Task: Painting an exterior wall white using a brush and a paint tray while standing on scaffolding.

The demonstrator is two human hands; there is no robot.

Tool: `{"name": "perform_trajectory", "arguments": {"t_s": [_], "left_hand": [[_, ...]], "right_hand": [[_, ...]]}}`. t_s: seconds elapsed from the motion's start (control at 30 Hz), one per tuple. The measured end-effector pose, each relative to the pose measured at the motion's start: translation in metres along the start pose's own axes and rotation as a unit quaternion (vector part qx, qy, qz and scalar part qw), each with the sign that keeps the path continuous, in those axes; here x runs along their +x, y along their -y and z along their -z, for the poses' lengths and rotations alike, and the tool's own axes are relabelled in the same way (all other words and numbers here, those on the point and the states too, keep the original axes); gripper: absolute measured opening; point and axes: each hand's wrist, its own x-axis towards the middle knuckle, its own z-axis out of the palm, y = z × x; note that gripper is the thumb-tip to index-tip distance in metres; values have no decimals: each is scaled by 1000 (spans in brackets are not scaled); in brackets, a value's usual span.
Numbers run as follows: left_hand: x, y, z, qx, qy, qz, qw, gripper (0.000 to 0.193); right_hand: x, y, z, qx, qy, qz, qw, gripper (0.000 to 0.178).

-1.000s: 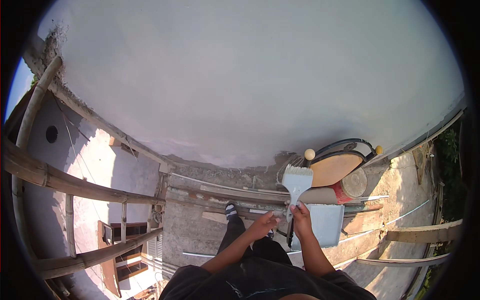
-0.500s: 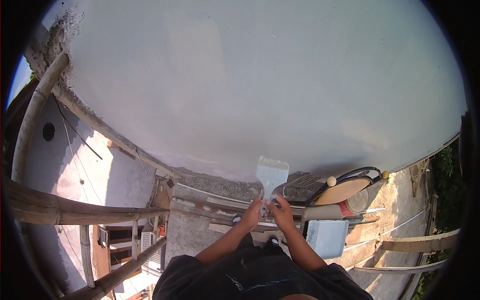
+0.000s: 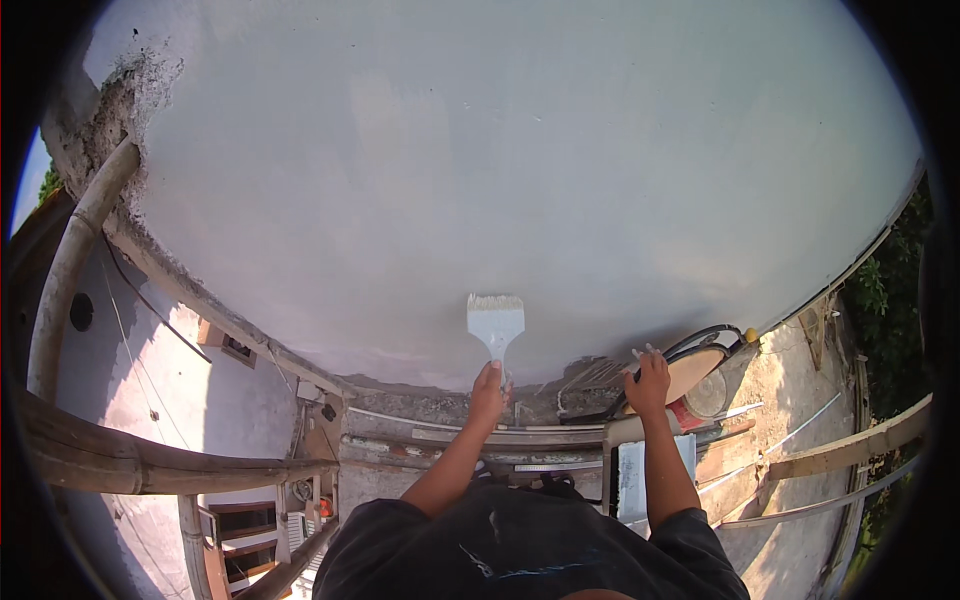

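One wide brush point(image 3: 495, 320) has bristles toward the grey wall point(image 3: 500, 170); I see my left hand point(image 3: 487, 398) pinching it, while my right hand point(image 3: 651, 385), fingers loosely spread, is well apart.

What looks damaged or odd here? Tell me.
The wall's upper-left edge looks rough and crumbled, unlike the smooth face behind the brush. Pale streaks mark the dark shirt, perhaps stray paint.

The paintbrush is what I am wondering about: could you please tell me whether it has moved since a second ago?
Yes: the paintbrush, now gripped in the left hand, has shifted to the left, farther from the pale tray.
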Motion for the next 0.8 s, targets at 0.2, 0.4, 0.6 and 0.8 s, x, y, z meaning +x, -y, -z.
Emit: {"name": "perform_trajectory", "arguments": {"t_s": [0.2,0.4,0.6,0.8], "left_hand": [[27,29,1,5,-54,13,998,36],[34,90,39,122,-75,67,987,31],[12,21,-12,36,-82,110,990,33],[-21,-13,-29,55,-19,-61,996,32]], "right_hand": [[4,-20,-12,-50,23,31,998,52],[3,-11,-13,-60,29,25,997,49],[1,-19,-11,-53,31,29,998,49],[1,-21,-12,-52,41,38,997,50]]}}
